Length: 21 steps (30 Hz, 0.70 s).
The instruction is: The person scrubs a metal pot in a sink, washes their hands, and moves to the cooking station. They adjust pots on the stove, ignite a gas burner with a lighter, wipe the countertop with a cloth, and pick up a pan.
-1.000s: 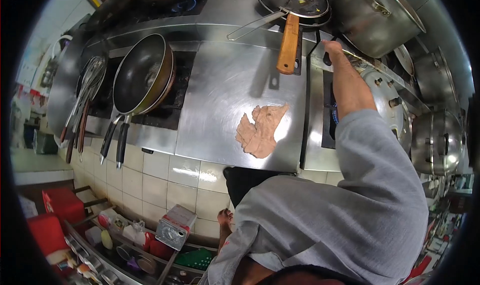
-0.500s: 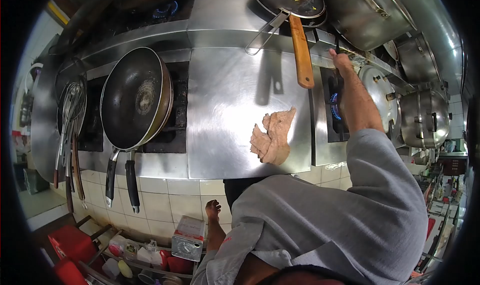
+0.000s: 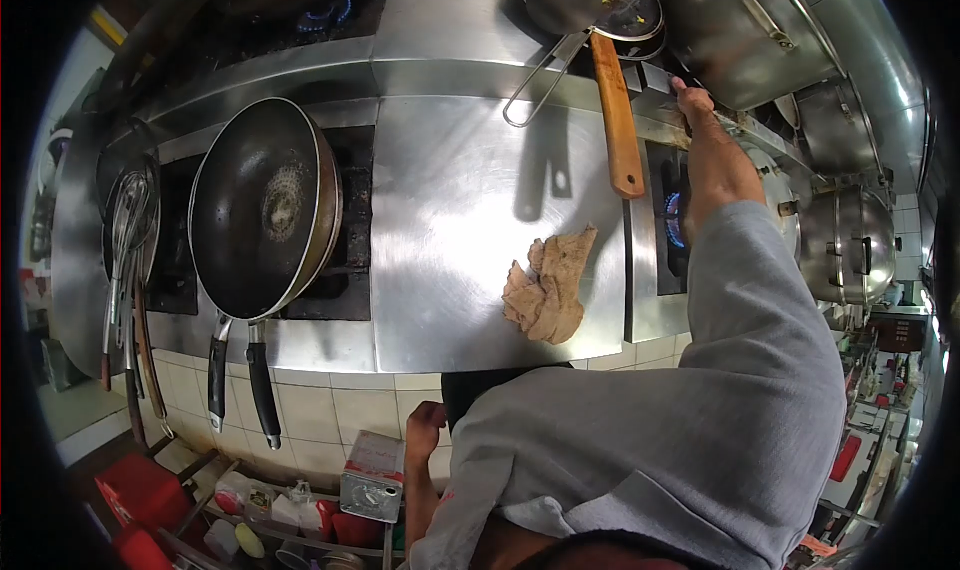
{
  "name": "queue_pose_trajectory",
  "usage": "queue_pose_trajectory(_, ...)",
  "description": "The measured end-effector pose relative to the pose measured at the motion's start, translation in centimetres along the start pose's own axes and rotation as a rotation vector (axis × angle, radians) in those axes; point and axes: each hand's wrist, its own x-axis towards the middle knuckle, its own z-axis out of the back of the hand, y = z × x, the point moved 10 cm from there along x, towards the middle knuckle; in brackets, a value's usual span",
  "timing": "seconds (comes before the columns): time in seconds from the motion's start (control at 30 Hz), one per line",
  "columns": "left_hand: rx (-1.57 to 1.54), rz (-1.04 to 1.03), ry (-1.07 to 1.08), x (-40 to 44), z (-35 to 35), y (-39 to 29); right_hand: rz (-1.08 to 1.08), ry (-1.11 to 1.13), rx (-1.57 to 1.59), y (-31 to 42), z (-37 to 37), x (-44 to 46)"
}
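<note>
My right hand [image 3: 694, 102] reaches far forward to the ledge behind the right burner, fingers curled beside the large steel pot [image 3: 750, 30]. What they hold, if anything, is hidden. My left hand [image 3: 426, 426] hangs low by my side in front of the counter, its fingers curled in and nothing seen in them. Left of my right hand, a long wooden handle [image 3: 616, 120] and a wire handle [image 3: 545, 82] stick out over the counter from dark round pans [image 3: 640, 20]. A crumpled tan cloth [image 3: 550, 290] lies on the steel counter [image 3: 450, 240].
Two stacked woks [image 3: 250, 210] sit on the left burner, handles over the front edge. Whisks and ladles [image 3: 130, 230] stand at far left. A blue flame [image 3: 674, 220] burns under my right forearm; another flame [image 3: 326, 15] burns at the back left. Lidded pots [image 3: 848, 242] line the right.
The view has shifted slightly. My right hand stays at the back ledge, somewhat nearer the large pot. My left hand has risen a little, and its fingers look more closed.
</note>
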Motion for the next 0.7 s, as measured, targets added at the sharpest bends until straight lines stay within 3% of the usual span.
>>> queue_pose_trajectory(0.07,-0.215,0.038,0.156,-2.2,-1.5,-7.0,0.165,0.129,-0.004,1.1,-1.5,1.0)
queue_pose_trajectory(0.2,-0.283,-0.352,0.415,-2.5,-6.4,-23.1,0.077,0.215,0.241,-0.7,-3.7,2.9)
queue_pose_trajectory(0.27,-0.333,-0.506,0.536,0.3,-10.5,-28.3,0.343,0.4,0.534,1.6,-3.5,-1.9)
queue_pose_trajectory(0.3,-0.491,-0.486,0.691,1.0,-13.0,-31.3,0.144,0.414,0.58,1.0,-2.4,-5.5)
queue_pose_trajectory(0.33,-0.53,-0.396,0.759,2.0,-14.9,-34.2,0.147,0.464,0.76,1.0,-2.6,-7.1)
queue_pose_trajectory(0.4,-0.959,-0.188,0.934,3.1,-17.8,-39.2,-0.012,0.554,0.882,-0.2,-3.4,-10.4)
queue_pose_trajectory(0.47,-1.126,-0.181,0.988,2.9,-19.0,-44.3,-0.068,0.536,0.954,-0.7,-3.5,-13.7)
queue_pose_trajectory(0.7,-1.074,-0.283,0.867,7.2,-17.3,-48.9,-0.037,0.506,1.045,1.3,-2.8,-15.3)
